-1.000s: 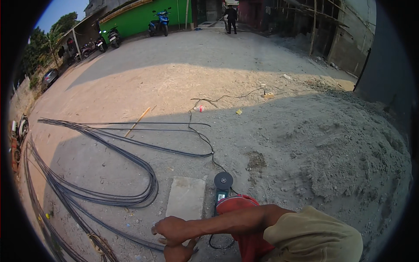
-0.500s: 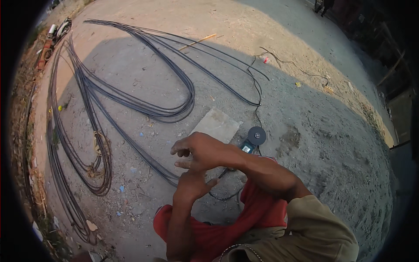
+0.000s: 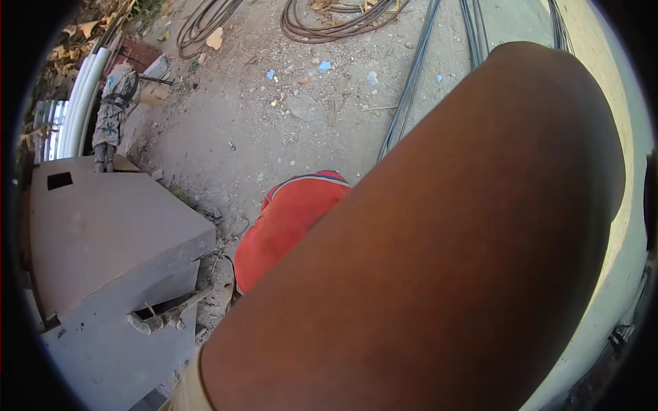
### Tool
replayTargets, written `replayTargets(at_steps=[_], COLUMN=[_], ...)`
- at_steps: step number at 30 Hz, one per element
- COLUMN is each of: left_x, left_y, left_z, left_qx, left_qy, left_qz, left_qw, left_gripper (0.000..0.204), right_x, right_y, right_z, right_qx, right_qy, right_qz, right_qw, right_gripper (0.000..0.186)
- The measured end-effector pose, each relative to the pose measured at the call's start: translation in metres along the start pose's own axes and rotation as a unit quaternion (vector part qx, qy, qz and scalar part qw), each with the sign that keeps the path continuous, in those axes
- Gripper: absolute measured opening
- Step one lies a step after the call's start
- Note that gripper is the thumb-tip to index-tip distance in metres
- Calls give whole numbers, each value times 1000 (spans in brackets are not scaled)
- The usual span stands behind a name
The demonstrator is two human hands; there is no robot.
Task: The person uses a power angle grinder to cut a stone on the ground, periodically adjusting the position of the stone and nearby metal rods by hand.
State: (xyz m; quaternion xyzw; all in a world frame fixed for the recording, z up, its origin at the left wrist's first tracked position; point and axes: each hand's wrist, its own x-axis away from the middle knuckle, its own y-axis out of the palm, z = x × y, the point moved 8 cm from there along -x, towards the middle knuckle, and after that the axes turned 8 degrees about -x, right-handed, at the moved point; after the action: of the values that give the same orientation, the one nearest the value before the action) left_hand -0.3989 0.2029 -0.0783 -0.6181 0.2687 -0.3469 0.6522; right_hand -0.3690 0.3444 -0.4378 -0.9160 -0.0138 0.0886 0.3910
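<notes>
A bare arm (image 3: 425, 240) hogs most of the view, smooth and rounded, slanting from lower left toward upper right. Neither hand shows, so I can't tell if they're spread, closed or gripping anything. With that much sight blocked, bumping or snagging something unseen is my main worry tbh.

Next is the ground (image 3: 185, 130): dusty, gritty, full of pebbles, so probably sketchy footing. Then the boxy grey block (image 3: 103, 226), flat on top with hard corners. It's near the red-clad knee (image 3: 291, 219), so a careless shift could mean a nasty knock.

The long dark rods (image 3: 413, 68) lie up top, partly hidden behind the arm, thin and straightish. They look springy, so I'd guess a foot catching them could make them whip. Left of those are brownish loops (image 3: 308, 37), then smooth pale pipes (image 3: 81, 103) at far left. Smaller: a knobbly stick (image 3: 171, 316) across the block's dark slot. Tiniest: flimsy-looking blue scraps (image 3: 325, 66).
</notes>
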Motion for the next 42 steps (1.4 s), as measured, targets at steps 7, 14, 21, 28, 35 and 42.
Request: replayTargets(at_steps=[7, 14, 21, 28, 35, 42], left_x=[-26, -43, -79, -80, -79, -74], left_y=[120, 280, 318, 309, 330, 354], left_z=[-144, -221, -212, -206, -205, -169], left_qx=[34, -20, -18, -83, -41, -38], left_qy=[-178, -209, -208, -191, -210, -225], left_qz=[-75, 158, -68, -59, -102, -21], left_qw=[981, 965, 976, 976, 971, 973], left_gripper=[20, 48, 52, 79, 59, 16], right_x=[19, 19, 25, 21, 20, 29], right_y=[33, 20, 19, 19, 14, 16], right_z=[-55, -50, -45, -41, -38, -43], right_qx=[29, 22, 28, 4, 12, 8], right_qy=[-20, 31, 67, 71, 75, 97], right_qz=[133, 138, 128, 118, 112, 114], right_qw=[990, 990, 989, 990, 991, 989], right_gripper=[40, 41, 42, 45, 45, 44])
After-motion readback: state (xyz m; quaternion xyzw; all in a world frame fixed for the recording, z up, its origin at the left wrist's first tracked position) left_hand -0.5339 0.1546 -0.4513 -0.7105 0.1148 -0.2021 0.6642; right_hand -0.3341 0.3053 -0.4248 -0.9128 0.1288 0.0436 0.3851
